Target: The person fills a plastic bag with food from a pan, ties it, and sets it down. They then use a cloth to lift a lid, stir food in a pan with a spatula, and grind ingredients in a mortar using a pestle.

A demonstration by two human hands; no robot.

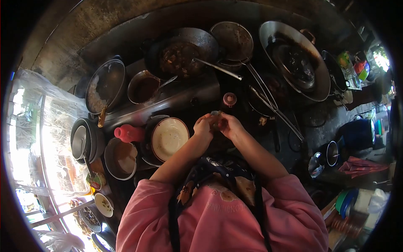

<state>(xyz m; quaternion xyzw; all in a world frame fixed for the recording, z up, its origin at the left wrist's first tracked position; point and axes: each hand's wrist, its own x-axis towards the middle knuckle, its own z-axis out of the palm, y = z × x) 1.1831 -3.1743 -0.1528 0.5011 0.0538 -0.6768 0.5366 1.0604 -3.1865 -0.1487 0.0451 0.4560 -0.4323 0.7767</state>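
My left hand and my right hand meet in front of my chest, fingers closed round a small, pale, partly see-through item that I cannot make out. Just beyond them stands a small jar with a reddish rim. Left of my left hand is a cream bowl with a brown rim, resting on a dark pot. A pink bottle lies or leans further left, beside a pot of light brown liquid.
At the back are a wok of dark food, a pan of sauce, a strainer and a large oily pan. Long metal handles reach toward the right. A red cloth lies at the right.
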